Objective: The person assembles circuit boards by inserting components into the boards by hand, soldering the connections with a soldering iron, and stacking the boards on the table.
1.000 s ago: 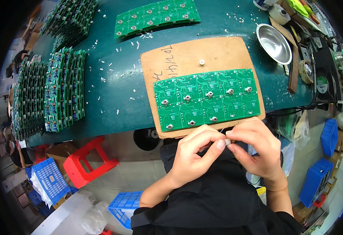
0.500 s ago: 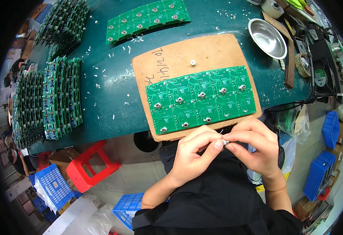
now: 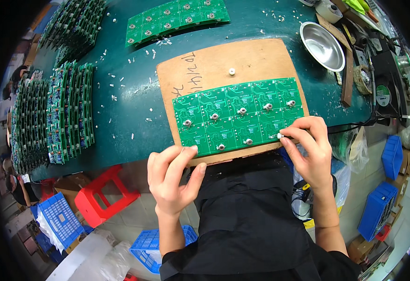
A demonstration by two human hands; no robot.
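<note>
A green circuit board panel (image 3: 235, 127) lies on a brown fibreboard sheet (image 3: 247, 54) in front of me. Small round metal-topped components stand on it in two rows. My right hand (image 3: 312, 152) pinches a small white component (image 3: 280, 136) between thumb and forefinger, at the panel's near right section. Whether that part touches the board I cannot tell. At the near left corner, fingertips of my left hand (image 3: 172, 178) rest on the panel's edge, the thumb held apart and nothing in the grip. One loose white component (image 3: 232, 71) sits on the sheet beyond the panel.
Another populated green panel (image 3: 176, 21) lies at the back. Stacks of boards (image 3: 71, 112) stand on the left of the green table (image 3: 130, 93). A metal bowl (image 3: 322, 47) and tools occupy the right. Small clippings are scattered about. A red stool (image 3: 104, 199) stands below.
My hands have parted from in front of the panel. The left moved to its near left corner and let go; the right carried the white component onto the near right section.
</note>
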